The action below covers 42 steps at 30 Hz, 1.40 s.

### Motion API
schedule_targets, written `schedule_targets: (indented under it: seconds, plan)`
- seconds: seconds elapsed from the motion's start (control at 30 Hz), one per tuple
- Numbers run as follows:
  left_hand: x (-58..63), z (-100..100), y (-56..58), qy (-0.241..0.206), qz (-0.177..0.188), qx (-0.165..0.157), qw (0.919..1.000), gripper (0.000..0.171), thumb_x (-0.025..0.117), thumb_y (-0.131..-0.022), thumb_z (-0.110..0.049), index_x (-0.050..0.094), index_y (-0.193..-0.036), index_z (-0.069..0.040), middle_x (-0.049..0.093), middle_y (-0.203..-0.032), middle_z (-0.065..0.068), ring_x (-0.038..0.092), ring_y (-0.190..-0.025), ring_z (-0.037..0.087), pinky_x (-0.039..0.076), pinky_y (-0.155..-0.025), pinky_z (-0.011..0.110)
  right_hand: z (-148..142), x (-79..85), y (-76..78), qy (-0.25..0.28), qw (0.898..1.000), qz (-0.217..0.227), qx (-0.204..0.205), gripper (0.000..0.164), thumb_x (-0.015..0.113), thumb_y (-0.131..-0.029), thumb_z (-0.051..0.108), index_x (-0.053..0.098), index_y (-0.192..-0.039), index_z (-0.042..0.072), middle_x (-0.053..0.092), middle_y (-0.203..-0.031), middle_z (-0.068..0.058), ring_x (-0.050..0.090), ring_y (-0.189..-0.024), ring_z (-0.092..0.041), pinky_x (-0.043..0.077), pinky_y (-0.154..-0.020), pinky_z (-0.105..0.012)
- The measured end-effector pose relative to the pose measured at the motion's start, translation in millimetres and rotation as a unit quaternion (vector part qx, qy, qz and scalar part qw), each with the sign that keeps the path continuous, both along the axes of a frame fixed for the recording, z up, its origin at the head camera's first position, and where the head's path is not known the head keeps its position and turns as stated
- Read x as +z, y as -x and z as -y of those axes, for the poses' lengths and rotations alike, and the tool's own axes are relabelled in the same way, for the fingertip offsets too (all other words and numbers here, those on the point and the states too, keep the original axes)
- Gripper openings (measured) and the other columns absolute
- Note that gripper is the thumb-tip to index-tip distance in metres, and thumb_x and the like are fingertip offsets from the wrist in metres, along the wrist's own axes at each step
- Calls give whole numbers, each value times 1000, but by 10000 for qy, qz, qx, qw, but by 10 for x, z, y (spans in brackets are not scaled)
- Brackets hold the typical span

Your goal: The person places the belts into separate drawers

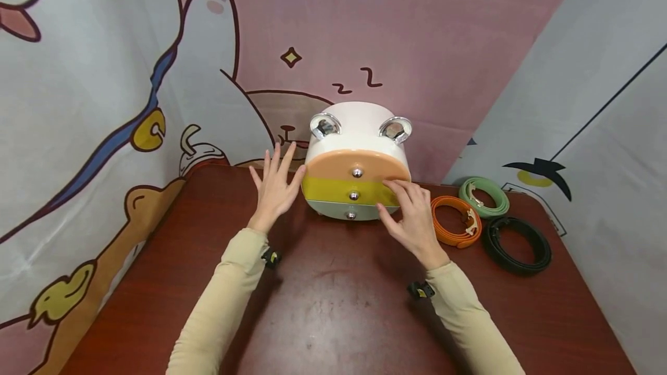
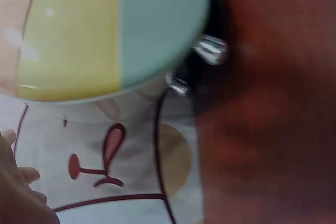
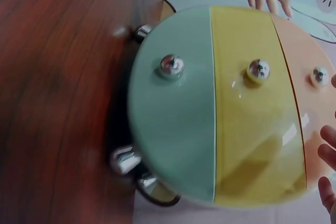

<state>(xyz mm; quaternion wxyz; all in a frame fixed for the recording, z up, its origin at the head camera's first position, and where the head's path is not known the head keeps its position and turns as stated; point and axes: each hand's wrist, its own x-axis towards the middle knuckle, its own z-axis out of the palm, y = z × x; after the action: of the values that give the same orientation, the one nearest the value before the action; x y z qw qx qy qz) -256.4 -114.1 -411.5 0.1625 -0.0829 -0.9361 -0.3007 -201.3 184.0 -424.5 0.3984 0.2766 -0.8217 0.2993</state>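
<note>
A small rounded drawer box (image 1: 359, 132) with a white body and two shiny chrome ears stands at the back of the table. Its three drawer fronts, a peach one (image 1: 333, 165), a yellow one (image 2: 73, 40) and a pale green one (image 3: 176, 114), are closed flush, each with a round silver knob (image 3: 259, 70). Beside the box's left side my left hand (image 1: 276, 190) is raised with fingers spread and nothing in it. My right hand (image 1: 414, 221) is at the front right of the box, its fingers loosely bent and holding nothing; it overlaps the yellow front in the head view.
Right of the box lie three coiled belts: an orange one (image 1: 439, 230), a green one (image 1: 500, 204) and a black one (image 1: 542, 256). A cartoon-printed cloth (image 1: 443, 45) hangs behind and beside the dark red-brown table (image 1: 333, 305). Short chrome feet (image 2: 211, 50) hold up the box.
</note>
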Motion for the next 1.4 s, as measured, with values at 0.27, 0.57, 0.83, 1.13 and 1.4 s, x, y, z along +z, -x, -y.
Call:
schedule_targets:
  seconds: [0.27, 0.57, 0.83, 1.13, 1.4]
  plan:
    - [370, -178, 141, -135, -425, -270, 9986, 71, 25, -93, -72, 13, -155, -38, 8, -161, 4, -7, -145, 22, -18, -105, 60, 202, 118, 109, 212, 9996, -101, 174, 40, 67, -87, 23, 63, -121, 4, 62, -109, -13, 57, -97, -31, 36, -74, -44]
    - [637, -341, 295, -197, -780, -755, 9939, 72, 35, -93, -68, 9, -154, -40, 13, -160, 8, -3, -146, 20, -18, -106, 56, 402, 184, 165, 516, 9984, 158, 195, 38, 74, -83, 6, 62, -119, 1, 68, -94, -12, 65, -70, -22, 51, -61, -36]
    - [627, -404, 414, -608, -600, -1429, 9861, 76, 54, -94, -51, 15, -156, -30, 16, -160, 4, 10, -145, 32, -11, -108, 57, 554, 107, 223, 733, 9970, 215, 114, 34, 75, -83, 5, 63, -114, 1, 69, -92, -10, 66, -66, -18, 51, -53, -30]
    - [580, -392, 478, -2296, 33, -2334, 9449, 75, 65, -93, -26, 20, -153, -25, 28, -155, -1, 34, -136, 22, 28, -109, 46, 707, 59, 316, 1181, 9920, -120, -427, 31, 79, -80, 9, 62, -105, 1, 58, -74, -6, 54, -58, -16, 44, -49, -29]
    - [613, -341, 508, -3191, 496, -3224, 8898, 74, 61, -94, -5, 18, -153, -14, 33, -148, 19, 32, -137, 35, 26, -111, 38, 769, 43, 364, 1588, 9855, -344, -480, 28, 79, -77, 2, 62, -99, -1, 54, -66, -6, 49, -53, -17, 39, -48, -27]
